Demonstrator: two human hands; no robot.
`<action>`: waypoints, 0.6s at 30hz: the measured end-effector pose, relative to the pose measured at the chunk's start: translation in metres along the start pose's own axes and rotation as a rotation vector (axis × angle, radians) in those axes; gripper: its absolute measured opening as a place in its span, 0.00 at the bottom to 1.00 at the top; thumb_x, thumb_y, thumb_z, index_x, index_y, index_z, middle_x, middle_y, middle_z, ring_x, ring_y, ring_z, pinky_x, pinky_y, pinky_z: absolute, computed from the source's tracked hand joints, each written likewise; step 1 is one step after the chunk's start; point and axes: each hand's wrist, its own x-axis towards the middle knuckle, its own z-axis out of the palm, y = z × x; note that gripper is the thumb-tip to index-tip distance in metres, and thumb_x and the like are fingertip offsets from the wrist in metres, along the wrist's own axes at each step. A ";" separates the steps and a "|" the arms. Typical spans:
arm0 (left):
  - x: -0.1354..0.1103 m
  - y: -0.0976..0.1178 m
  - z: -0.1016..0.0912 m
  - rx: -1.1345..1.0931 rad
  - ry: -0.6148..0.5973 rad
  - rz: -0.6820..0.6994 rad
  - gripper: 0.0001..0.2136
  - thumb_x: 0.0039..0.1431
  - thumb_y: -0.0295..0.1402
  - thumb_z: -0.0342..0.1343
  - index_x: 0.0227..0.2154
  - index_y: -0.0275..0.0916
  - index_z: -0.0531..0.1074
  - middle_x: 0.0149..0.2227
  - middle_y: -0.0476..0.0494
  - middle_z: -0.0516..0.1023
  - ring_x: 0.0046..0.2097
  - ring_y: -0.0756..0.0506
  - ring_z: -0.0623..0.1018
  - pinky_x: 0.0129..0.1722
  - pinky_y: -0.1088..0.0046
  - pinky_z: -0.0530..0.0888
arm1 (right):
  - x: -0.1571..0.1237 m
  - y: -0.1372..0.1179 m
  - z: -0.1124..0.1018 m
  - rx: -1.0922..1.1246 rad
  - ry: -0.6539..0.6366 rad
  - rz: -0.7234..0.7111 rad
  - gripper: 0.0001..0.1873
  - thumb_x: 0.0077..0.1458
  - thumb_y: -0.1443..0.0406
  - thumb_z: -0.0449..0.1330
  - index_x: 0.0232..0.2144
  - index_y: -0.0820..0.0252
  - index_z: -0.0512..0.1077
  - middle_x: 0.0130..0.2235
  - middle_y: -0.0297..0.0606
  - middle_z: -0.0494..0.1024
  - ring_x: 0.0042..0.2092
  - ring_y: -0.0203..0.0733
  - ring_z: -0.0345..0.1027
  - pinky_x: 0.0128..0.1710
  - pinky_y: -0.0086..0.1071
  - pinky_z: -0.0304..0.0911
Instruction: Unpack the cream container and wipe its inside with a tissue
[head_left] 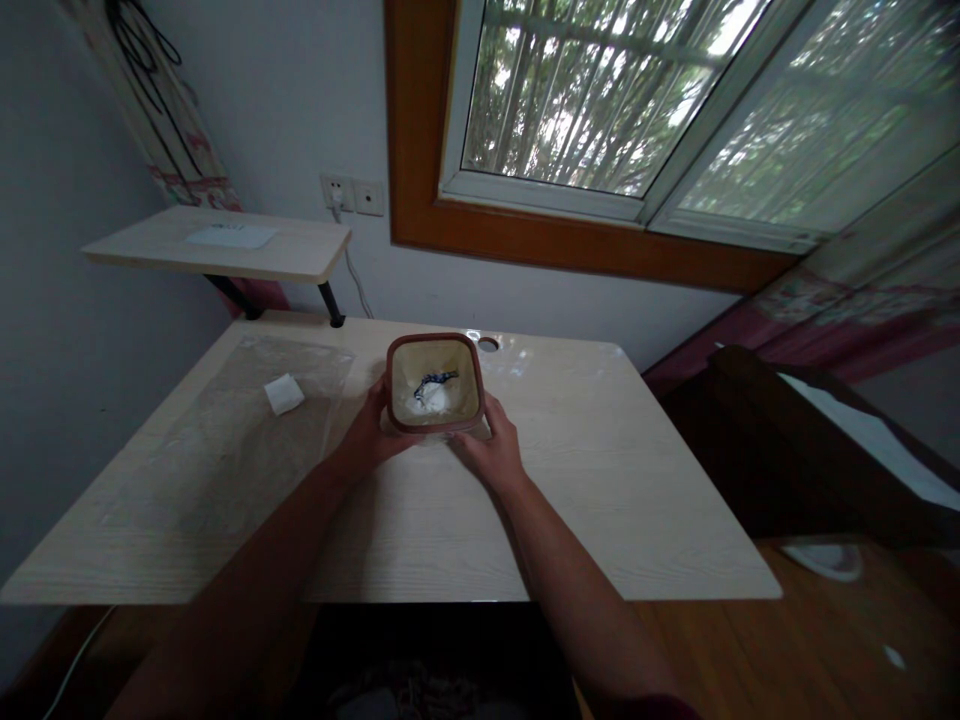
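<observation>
Between my two hands is a square pot (pixel 480 385) with rounded corners, a reddish-brown rim and a cream inside. My left hand (pixel 373 432) grips its left side, and my right hand (pixel 493 440) wraps round its lower right corner. Inside the pot lie a dark blue patterned strip (pixel 435 382) and some crumpled white material (pixel 433 400), whose kind I cannot make out. The pot's opening faces me. Whether its base touches the table is hidden.
A clear plastic sheet (pixel 225 450) covers the left of the pale table (pixel 600 500), with a folded white paper (pixel 283 394) on it. A raised shelf (pixel 150 240) stands at the back left, holding a paper (pixel 232 236). A round cable hole (pixel 488 344) sits behind the pot.
</observation>
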 end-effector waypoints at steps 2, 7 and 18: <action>0.001 0.002 0.001 0.008 0.018 -0.011 0.49 0.40 0.37 0.75 0.67 0.43 0.59 0.65 0.32 0.67 0.66 0.26 0.66 0.66 0.42 0.62 | 0.000 0.001 0.000 -0.010 -0.005 -0.008 0.41 0.53 0.51 0.70 0.66 0.45 0.63 0.62 0.42 0.73 0.60 0.57 0.69 0.60 0.54 0.65; 0.004 0.006 0.001 -0.003 0.038 -0.028 0.47 0.38 0.36 0.76 0.64 0.41 0.62 0.62 0.32 0.70 0.65 0.27 0.68 0.65 0.43 0.64 | -0.001 0.003 -0.002 -0.015 -0.012 -0.021 0.36 0.55 0.54 0.69 0.64 0.47 0.66 0.60 0.42 0.75 0.59 0.55 0.70 0.60 0.51 0.65; 0.010 0.015 -0.003 -0.090 -0.009 -0.005 0.45 0.38 0.35 0.76 0.63 0.41 0.65 0.62 0.32 0.70 0.67 0.26 0.66 0.68 0.43 0.61 | 0.001 0.001 0.003 0.085 -0.002 0.020 0.45 0.52 0.51 0.71 0.68 0.47 0.61 0.65 0.45 0.69 0.64 0.57 0.64 0.62 0.54 0.62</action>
